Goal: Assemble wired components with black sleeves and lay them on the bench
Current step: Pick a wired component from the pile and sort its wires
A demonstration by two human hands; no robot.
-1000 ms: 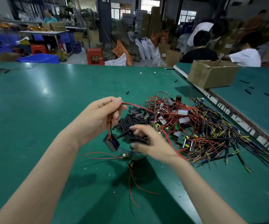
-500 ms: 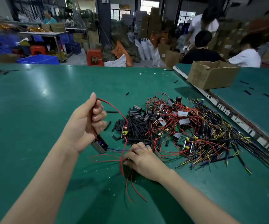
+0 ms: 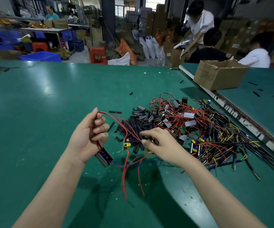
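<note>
Green desk (image 3: 50, 112): cardboard box (image 3: 218, 76) at two o'clock, contents hidden. Left hand (image 3: 87, 137) grips a red wire (image 3: 114, 118); right hand (image 3: 161, 143) pinches red wires above black sleeves (image 3: 137, 124).

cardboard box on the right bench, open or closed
Open. The cardboard box has its top flaps raised and ragged, with the dark opening showing between them. What is inside cannot be seen from this angle.

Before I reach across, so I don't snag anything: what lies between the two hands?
In the head view, red wires run from the left hand to the right hand, above loose black sleeves on the green bench.
</note>
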